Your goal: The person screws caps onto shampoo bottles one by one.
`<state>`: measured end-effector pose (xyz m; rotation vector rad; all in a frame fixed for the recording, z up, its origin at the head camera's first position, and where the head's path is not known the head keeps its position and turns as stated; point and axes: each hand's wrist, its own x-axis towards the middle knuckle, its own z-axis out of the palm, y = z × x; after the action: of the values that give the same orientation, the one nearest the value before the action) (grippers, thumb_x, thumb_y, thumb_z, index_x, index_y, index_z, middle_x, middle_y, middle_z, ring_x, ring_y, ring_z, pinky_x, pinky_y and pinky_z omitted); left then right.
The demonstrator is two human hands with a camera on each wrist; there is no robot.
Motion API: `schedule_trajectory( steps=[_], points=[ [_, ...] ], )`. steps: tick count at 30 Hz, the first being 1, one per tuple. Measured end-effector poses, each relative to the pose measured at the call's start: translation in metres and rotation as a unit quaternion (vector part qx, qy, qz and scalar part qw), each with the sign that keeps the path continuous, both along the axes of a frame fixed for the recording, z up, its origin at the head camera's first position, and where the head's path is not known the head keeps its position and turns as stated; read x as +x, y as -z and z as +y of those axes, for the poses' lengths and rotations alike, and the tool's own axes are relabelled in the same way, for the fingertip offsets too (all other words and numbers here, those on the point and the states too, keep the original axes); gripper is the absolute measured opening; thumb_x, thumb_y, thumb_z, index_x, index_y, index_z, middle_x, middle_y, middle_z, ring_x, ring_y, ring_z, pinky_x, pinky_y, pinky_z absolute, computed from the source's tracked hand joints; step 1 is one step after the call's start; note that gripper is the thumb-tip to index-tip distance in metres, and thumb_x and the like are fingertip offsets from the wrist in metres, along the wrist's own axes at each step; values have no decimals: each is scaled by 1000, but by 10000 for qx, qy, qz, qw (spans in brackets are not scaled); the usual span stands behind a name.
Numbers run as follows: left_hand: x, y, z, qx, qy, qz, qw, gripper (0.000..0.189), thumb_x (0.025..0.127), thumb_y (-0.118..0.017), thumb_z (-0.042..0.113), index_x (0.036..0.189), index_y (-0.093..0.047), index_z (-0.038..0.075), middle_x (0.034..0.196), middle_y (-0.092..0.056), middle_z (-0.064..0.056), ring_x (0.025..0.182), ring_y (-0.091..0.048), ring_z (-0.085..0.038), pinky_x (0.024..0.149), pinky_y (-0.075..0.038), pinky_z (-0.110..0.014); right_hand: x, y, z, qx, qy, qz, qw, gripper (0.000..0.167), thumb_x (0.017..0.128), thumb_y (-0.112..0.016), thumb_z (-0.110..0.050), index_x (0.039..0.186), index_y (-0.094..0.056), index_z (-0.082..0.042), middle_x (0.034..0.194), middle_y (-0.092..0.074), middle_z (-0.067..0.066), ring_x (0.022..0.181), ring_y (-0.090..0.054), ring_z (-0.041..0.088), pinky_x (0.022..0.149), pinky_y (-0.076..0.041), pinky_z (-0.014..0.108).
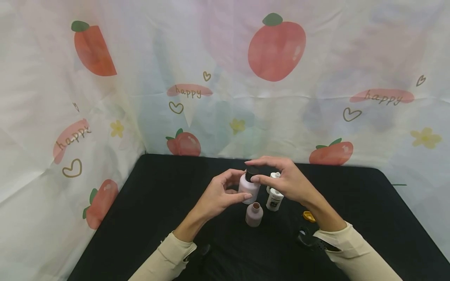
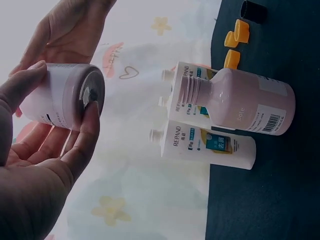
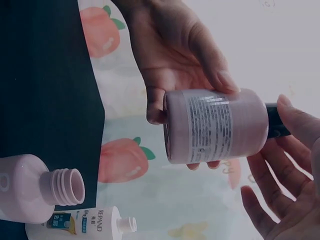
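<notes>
A pale pink bottle with a black cap is held above the table. My left hand grips its body, one finger under the base in the left wrist view. With thumb and fingers my right hand pinches the black cap, which sits on the bottle's neck in the right wrist view. Just below stands a second pink bottle, uncapped, its threaded neck bare. Beside it are white bottles with printed labels and uncapped necks, partly hidden behind my right hand in the head view.
Yellow caps and a loose black cap lie on the black table to the right. A printed cloth with fruit and hearts hangs behind the table and along its left side.
</notes>
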<state>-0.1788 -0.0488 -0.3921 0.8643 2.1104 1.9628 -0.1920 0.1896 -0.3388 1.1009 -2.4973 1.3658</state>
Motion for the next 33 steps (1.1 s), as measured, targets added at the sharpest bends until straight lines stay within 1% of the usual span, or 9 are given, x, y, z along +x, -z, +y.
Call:
schedule_trajectory(
  steps=[2,5,9,13,17,21,27,30,33],
  points=[
    [0,0,0,-23,-48,1,10000,57,88,-80,8,139,-56,8,129,-65,-9,115,-65,-18,93,-58,-37,0,1,-1,-54,72,-87,9999,40,92,-76,-14,130,-69,-26,127,-68,-9,123,-60,12,101,-50,38],
    [-1,1,1,50,-60,-9,10000,56,88,-80,8,139,-58,8,127,-66,-10,111,-66,-18,88,-59,-32,1,2,-2,-223,114,-248,9994,35,93,-75,-13,126,-70,-22,123,-70,-8,120,-62,13,97,-52,32],
    [-3,3,3,198,30,6,9998,51,89,-79,7,136,-61,8,124,-67,-11,106,-67,-20,85,-59,-31,2,2,-5,-465,58,-376,9982,36,95,-72,-12,129,-69,-22,128,-68,-4,121,-62,15,97,-52,31],
    [-4,3,5,284,66,-18,9996,50,89,-78,6,136,-61,8,126,-66,-10,107,-68,-20,87,-59,-31,2,3,-8,-579,10,-359,9977,35,98,-69,-11,130,-68,-23,128,-67,-2,122,-61,16,99,-51,32],
    [-2,2,7,368,-44,-39,9993,49,88,-79,4,134,-62,7,124,-67,-11,105,-69,-20,85,-60,-32,5,3,-12,-607,197,-231,9977,29,97,-70,-12,125,-70,-19,122,-68,-5,119,-62,14,96,-51,32],
    [0,2,10,426,-305,119,9986,47,86,-81,5,131,-64,6,119,-69,-13,102,-70,-19,82,-61,-32,9,4,-17,-769,450,-38,9960,27,95,-73,-11,121,-72,-16,117,-70,-5,112,-63,13,91,-51,29],
    [6,1,14,327,-943,524,9936,44,84,-83,7,124,-66,6,110,-71,-12,96,-70,-19,78,-61,-30,14,5,-28,-1110,875,120,9899,26,93,-76,-14,118,-74,-21,108,-71,-5,103,-64,13,85,-51,26],
    [8,-1,15,145,-1163,660,9909,44,84,-84,10,125,-66,7,109,-71,-11,95,-70,-19,77,-61,-28,15,6,-30,-1136,1006,94,9884,27,93,-76,-15,119,-74,-21,108,-71,-4,102,-63,14,85,-51,27],
    [9,-2,13,-74,-1241,715,9897,45,85,-84,14,126,-65,8,110,-71,-10,96,-70,-19,76,-61,-27,14,7,-30,-969,1083,-29,9894,27,94,-75,-19,121,-73,-23,112,-70,-5,107,-62,14,89,-51,31]
  ],
)
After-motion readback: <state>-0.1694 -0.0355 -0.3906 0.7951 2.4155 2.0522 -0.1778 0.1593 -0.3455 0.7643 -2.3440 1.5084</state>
